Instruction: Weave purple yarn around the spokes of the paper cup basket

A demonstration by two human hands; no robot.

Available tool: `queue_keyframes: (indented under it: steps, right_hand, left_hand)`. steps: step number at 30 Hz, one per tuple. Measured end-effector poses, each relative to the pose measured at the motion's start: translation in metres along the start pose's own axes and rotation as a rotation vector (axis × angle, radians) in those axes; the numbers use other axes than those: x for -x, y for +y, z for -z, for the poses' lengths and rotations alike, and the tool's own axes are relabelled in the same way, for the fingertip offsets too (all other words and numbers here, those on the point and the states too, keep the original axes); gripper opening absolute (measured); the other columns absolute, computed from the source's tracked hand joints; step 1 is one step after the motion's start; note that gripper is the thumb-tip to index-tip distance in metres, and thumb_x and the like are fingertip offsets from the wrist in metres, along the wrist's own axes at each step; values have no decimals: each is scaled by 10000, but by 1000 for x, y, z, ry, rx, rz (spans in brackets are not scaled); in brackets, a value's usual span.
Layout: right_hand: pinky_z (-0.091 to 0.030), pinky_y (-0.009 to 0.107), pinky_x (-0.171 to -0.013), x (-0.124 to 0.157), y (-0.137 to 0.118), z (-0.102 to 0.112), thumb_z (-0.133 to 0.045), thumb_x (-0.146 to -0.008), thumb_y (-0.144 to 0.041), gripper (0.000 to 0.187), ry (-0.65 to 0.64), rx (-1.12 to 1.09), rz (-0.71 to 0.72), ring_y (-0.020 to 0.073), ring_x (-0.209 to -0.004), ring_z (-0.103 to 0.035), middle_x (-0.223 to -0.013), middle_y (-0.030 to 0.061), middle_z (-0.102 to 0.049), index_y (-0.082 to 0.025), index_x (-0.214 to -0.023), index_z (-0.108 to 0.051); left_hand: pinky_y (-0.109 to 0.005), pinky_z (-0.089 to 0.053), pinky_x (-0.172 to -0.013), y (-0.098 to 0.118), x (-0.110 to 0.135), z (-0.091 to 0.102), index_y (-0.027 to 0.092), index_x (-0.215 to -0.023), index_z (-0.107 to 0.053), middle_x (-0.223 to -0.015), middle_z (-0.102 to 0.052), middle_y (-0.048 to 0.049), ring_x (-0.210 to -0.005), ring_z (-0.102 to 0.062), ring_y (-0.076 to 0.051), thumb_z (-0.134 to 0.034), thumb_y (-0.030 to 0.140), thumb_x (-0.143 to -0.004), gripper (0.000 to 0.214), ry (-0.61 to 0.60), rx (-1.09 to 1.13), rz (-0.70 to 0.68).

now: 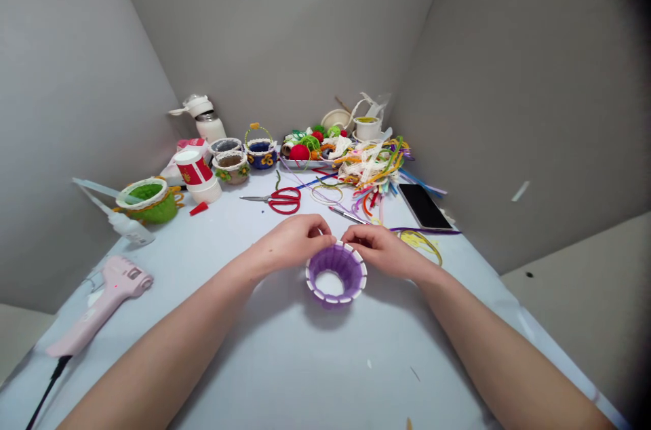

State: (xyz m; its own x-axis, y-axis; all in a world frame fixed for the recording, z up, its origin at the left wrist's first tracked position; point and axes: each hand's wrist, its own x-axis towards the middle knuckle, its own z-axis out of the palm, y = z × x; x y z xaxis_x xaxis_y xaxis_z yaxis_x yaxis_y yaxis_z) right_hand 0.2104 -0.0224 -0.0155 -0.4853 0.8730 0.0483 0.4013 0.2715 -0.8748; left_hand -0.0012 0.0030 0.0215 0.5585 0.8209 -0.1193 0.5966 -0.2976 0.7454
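Note:
A small purple woven basket [336, 268] stands on the table in front of me, with a white slotted rim and a white bottom showing inside. At its far left rim, my left hand [304, 240] is closed, thumb and fingers pinching the edge. My right hand [375, 248] closes on the far right side of the same rim, its fingers curled behind the wall. The fingertips of both hands nearly meet at the back, and what they grip on the outer side is partly hidden. Red-handled scissors [285, 200] lie beyond my left hand, and a pen [348, 215] lies behind my right.
At the left are a pink glue gun [104, 301], a white glue bottle [131, 228] and a green basket [152, 206]. Decorated cups and a bottle [209, 125] stand behind. Tangled ribbons [373, 169], a yarn tray [308, 163] and a phone [424, 206] lie back right.

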Motion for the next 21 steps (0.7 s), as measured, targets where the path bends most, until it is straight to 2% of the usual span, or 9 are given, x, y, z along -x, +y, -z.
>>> queue_keyframes:
  steps: [7, 15, 21]
  right_hand:
    - [-399, 224, -592, -3, 3, -3, -518, -880, -351, 239, 59, 11, -16, 124, -672, -512, -753, 12, -605, -149, -841, -639]
    - [-369, 218, -552, -4, 6, -7, -532, -867, -362, 246, 71, 75, -44, 121, -641, -495, -700, -1, -587, -152, -806, -644]
    - [-396, 218, -579, 1, -2, 0, -539, -854, -275, 161, 48, 101, -23, 114, -648, -515, -747, 8, -617, -157, -844, -648]
  left_hand:
    - [-236, -423, -622, 1, -6, -13, 167, -850, -675, -805, -687, -21, -729, -585, -150, -475, 382, -833, 294, 79, 96, -103]
    - [-238, -455, -637, -3, -7, -18, 167, -872, -680, -815, -690, -26, -734, -606, -151, -609, 339, -747, 223, 33, 189, -93]
    - [-221, -425, -576, -6, -8, -19, 171, -819, -671, -744, -675, -12, -663, -583, -131, -589, 324, -750, 187, 51, 145, -82]
